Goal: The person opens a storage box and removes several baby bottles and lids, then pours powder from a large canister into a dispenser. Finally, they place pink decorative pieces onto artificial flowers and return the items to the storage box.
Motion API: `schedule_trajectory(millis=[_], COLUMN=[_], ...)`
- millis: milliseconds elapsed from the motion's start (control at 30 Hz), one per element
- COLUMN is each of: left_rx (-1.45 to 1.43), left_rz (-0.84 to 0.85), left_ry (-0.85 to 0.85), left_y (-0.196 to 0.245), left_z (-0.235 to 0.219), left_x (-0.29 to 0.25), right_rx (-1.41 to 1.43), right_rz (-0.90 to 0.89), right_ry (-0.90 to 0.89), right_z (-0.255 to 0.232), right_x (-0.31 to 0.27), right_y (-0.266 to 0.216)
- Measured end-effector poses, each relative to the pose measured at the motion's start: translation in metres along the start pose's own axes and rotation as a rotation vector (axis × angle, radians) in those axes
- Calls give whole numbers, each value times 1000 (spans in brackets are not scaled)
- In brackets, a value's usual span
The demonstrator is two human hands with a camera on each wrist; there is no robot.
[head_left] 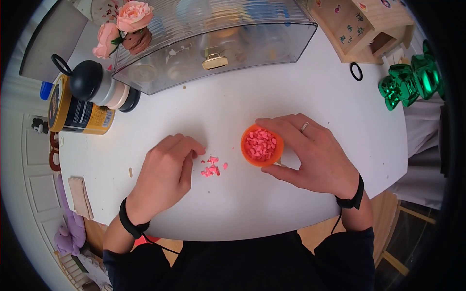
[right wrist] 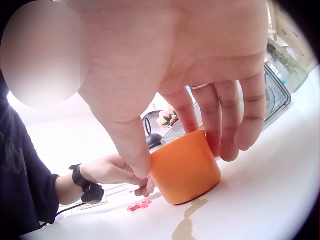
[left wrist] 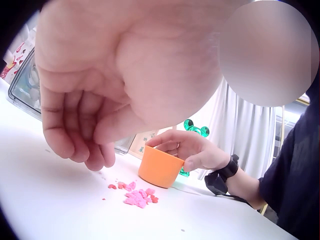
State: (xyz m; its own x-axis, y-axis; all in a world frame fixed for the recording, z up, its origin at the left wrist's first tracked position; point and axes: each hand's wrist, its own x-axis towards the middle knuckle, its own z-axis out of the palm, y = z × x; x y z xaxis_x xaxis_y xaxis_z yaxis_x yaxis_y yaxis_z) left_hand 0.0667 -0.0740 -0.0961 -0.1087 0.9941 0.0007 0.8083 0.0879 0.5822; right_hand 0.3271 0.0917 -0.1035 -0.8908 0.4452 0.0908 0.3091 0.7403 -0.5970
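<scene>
A small orange cup (head_left: 248, 157) full of pink crumbly bits (head_left: 260, 144) stands on the white table. My right hand (head_left: 313, 153) grips it at the rim, thumb on the near side and fingers on the far side. To the cup's left lies a little heap of loose pink bits (head_left: 211, 169). My left hand (head_left: 165, 167) hovers just left of that heap, fingers loosely bent downward. Nothing shows between its thumb and fingers in the left wrist view, where the orange cup (left wrist: 160, 167) appears beyond the heap.
A clear ribbed case (head_left: 184, 63) runs along the back. At back left are a dark-lidded bottle (head_left: 92, 82) and a yellow tub (head_left: 77, 114). A wooden house (head_left: 364, 34), black ring (head_left: 356, 71) and shiny green figure (head_left: 410, 80) occupy the right. A folded cloth (head_left: 80, 196) lies front left.
</scene>
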Motion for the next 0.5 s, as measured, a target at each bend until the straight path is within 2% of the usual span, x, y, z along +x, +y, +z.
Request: schedule_trajectory(millis=[167, 367, 467, 500], left_rx=[14, 4, 55, 55], left_rz=[-4, 84, 44, 55], left_ry=[39, -97, -4, -22], left_y=[-7, -1, -5, -6], left_z=[9, 2, -1, 0], left_x=[8, 9, 13, 13], right_rx=[6, -3, -20, -20], right_rz=[2, -26, -73, -79], right_ry=[0, 23, 54, 59], right_z=[0, 1, 2, 3], right_x=[0, 0, -1, 0], right_y=[0, 0, 3, 3])
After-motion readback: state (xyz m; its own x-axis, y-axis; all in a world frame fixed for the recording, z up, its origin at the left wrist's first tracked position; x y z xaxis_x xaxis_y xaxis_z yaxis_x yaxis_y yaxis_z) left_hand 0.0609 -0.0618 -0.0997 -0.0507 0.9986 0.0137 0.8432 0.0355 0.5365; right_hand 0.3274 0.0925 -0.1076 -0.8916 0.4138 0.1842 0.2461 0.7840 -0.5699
